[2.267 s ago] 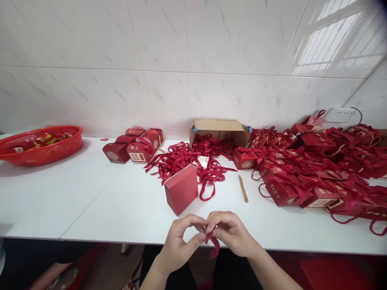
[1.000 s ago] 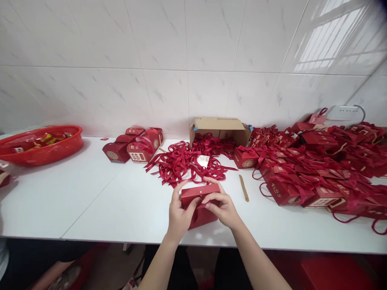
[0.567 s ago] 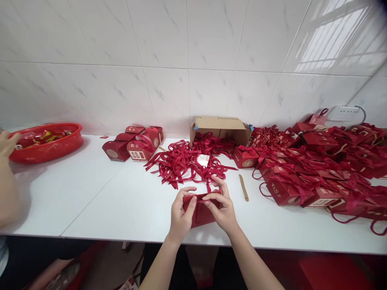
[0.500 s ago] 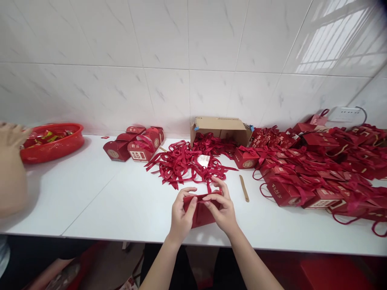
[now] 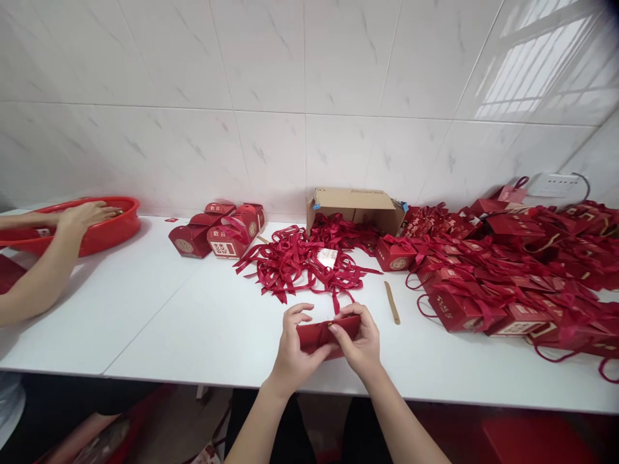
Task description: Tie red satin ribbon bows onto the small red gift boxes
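Close to the table's front edge, a small red gift box (image 5: 314, 336) is between my two hands. My left hand (image 5: 294, 351) grips its left side, with the thumb across the near face and the fingers behind. My right hand (image 5: 358, 338) pinches the top edge at the right, where a small gold spot shows near the thumb. The fingers hide much of the box. Just beyond it lies a loose heap of red ribbons (image 5: 290, 264), one strand reaching toward my right hand, with a small white card (image 5: 327, 258) on top.
Finished-looking red boxes with ribbons (image 5: 464, 303) crowd the right side. An opened cardboard box (image 5: 355, 198) spills ribbon at the wall. A wooden stick (image 5: 391, 303) lies right of my hands. Several red boxes (image 5: 188, 240) stand left. A co-worker's hand (image 5: 89, 214) reaches into a red basin (image 5: 116, 227).
My left thumb has slid lower and toward the right across the box, and the box's top edge has tilted. The co-worker's arm has moved, its hand now in the basin.
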A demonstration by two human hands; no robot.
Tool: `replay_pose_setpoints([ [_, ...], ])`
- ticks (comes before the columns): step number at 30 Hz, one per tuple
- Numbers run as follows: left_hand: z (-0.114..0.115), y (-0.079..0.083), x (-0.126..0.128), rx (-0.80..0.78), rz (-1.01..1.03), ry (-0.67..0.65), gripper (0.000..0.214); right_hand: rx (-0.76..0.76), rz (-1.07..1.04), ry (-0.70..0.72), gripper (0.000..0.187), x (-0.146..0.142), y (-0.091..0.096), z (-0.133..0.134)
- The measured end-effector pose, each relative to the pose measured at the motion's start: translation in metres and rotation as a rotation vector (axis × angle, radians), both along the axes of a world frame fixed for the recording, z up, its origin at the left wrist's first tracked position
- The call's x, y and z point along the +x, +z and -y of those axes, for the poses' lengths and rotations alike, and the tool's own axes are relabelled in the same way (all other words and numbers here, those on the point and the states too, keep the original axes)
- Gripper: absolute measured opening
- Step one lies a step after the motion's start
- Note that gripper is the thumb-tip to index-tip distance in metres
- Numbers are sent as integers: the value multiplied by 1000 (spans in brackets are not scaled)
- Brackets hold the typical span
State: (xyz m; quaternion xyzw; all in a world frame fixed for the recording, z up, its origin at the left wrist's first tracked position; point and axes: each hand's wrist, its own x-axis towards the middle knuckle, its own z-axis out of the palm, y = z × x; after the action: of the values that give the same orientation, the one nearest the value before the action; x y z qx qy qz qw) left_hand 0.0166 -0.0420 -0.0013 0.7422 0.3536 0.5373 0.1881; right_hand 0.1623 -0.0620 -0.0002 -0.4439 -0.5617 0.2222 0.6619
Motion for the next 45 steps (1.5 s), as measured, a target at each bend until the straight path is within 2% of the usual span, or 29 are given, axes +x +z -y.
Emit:
replay_pose_setpoints([
  [3, 1, -1, -7, 69, 5, 96, 54, 94, 31, -33, 14, 4, 3, 3],
  [7, 7, 10, -27, -38, -114, 58, 11, 164, 51, -54, 16, 12, 9, 4],
  [8, 9, 15, -33, -71, -149, 29, 7, 170, 56, -56, 17, 14, 10, 4],
  [10, 13, 26, -44, -110, -136, -35, 10, 174, 80, -52, 19, 16, 12, 4],
  [13, 16, 46, -50, -122, 70, -101, 6, 198, 156, -8, 23, 14, 14, 6],
  [17, 14, 73, -34, -178, 349, 12, 11, 277, 266, 125, 28, 0, 17, 15],
  [19, 11, 83, -25, -197, 354, 10, 27, 302, 294, 183, 28, -5, 20, 20],
  [21, 7, 88, -21, -199, 243, -75, 27, 309, 280, 199, 28, -5, 22, 22],
  [23, 4, 89, -24, -234, 86, -173, 10, 300, 246, 184, 30, -2, 23, 23],
  [26, 3, 85, -33, -351, -66, -307, 18, 285, 209, 167, 31, 5, 24, 23],
  [28, 4, 83, -37, -394, -83, -373, 21, 283, 201, 173, 31, 8, 24, 23],
  [31, 6, 82, -38, -424, -13, -436, 13, 300, 203, 188, 32, 9, 25, 22],
  [35, 12, 81, -33, -613, 133, -475, 10, 282, 198, 216, 32, 8, 24, 22],
  [38, 18, 78, -29, -741, 192, -451, 12, 253, 179, 242, 32, 6, 22, 23],
  [40, 21, 77, -27, -759, 209, -430, 12, 241, 160, 254, 32, 5, 21, 23],
  [45, 25, 77, -26, -680, 258, -368, 10, 242, 133, 243, 32, 4, 21, 24],
])
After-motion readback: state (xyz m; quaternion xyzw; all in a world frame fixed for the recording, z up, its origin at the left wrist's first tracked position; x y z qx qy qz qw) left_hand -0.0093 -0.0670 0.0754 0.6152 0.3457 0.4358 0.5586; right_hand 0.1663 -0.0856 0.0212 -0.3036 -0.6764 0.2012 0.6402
